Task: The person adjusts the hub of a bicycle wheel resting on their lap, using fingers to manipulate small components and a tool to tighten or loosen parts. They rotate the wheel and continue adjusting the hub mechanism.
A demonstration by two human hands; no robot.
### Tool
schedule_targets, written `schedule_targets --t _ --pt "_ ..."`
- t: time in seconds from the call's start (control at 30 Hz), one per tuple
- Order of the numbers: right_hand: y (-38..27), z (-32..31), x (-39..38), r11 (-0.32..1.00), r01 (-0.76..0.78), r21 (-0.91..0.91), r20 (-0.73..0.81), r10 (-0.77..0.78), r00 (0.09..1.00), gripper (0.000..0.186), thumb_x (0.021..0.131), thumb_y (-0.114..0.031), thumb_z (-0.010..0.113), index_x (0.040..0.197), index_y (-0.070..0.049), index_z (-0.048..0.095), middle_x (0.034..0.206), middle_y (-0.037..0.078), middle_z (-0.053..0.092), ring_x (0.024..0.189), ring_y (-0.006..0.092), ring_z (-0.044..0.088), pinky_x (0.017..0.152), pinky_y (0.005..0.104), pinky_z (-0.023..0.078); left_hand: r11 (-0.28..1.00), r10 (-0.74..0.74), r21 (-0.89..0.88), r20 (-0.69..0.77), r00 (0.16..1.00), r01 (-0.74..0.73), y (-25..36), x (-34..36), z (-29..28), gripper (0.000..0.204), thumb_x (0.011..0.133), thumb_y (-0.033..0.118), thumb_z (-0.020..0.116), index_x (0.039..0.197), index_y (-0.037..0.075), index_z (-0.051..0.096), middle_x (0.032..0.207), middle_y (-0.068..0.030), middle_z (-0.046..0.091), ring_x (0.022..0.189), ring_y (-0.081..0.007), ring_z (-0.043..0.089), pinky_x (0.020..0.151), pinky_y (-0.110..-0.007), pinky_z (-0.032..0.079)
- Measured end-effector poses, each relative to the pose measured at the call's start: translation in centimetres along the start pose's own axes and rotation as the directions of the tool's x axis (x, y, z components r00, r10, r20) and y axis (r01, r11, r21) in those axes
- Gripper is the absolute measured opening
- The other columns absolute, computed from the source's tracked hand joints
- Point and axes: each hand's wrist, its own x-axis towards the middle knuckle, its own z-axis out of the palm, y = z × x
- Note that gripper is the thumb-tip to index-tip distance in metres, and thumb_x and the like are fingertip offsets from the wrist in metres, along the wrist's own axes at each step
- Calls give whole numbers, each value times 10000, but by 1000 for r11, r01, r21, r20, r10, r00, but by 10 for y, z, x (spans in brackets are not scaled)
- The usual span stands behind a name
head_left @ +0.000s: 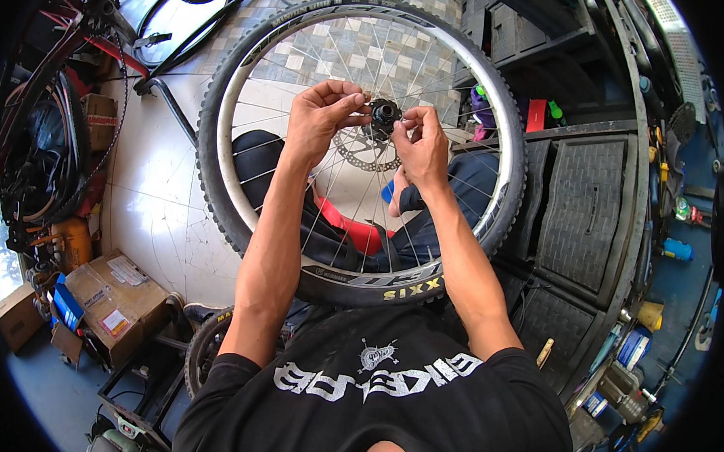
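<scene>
A bicycle wheel with a knobby black tyre [512, 127] and silver rim lies across my legs. At its centre is a black hub [385, 114], with a perforated brake rotor [353, 157] beneath it. My left hand [322, 119] is closed just left of the hub, thumb and fingertips pinched on something too small to make out. My right hand [422, 148] is closed at the hub's right side, fingers curled and thumb raised against it; what they hold, if anything, is hidden. A red padded piece [362, 234] shows through the spokes.
Bike frames and parts [66, 156] crowd the left, above cardboard boxes [116, 312]. Dark woven-textured drawers [581, 211] stand at the right beside shelves of tools and cans [676, 248]. A small red box [536, 114] sits on a shelf behind the wheel. A curved black tube [173, 105] stands upper left.
</scene>
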Motion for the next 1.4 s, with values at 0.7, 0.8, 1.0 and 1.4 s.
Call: schedule_targets --t 0.7,0.8,1.0,1.4 --pt "-10 -17 -33 769 407 -493 243 -327 913 501 846 -108 716 1346 -152 714 1018 99 587 853 294 674 717 434 582 1000 -4 31 11 1000 4 -3 1 -1 165 957 55 765 1079 -37 704 1051 -155 759 914 -223 759 817 -366 667" --pt "-12 -15 -33 768 404 -497 244 -323 914 499 847 -106 714 1344 -144 712 1007 101 579 850 295 673 716 438 580 1000 0 19 8 1000 0 -4 2 -1 167 958 38 758 1086 -48 695 1027 -142 758 895 -221 763 810 -359 674" --pt "-13 -14 -32 774 397 -493 247 -313 917 511 849 -101 709 1359 -134 699 996 105 570 844 296 673 707 442 576 1000 -5 11 8 1000 5 -2 2 -1 165 957 33 758 1085 -51 695 1008 -132 757 883 -218 765 806 -355 679" --pt "-11 -10 -34 772 391 -501 230 -317 920 544 853 -99 709 1395 -121 680 969 99 565 778 290 667 680 439 572 1000 -2 8 8 1000 2 -1 1 1 160 955 35 761 1076 -48 699 994 -128 756 874 -217 765 800 -356 681"
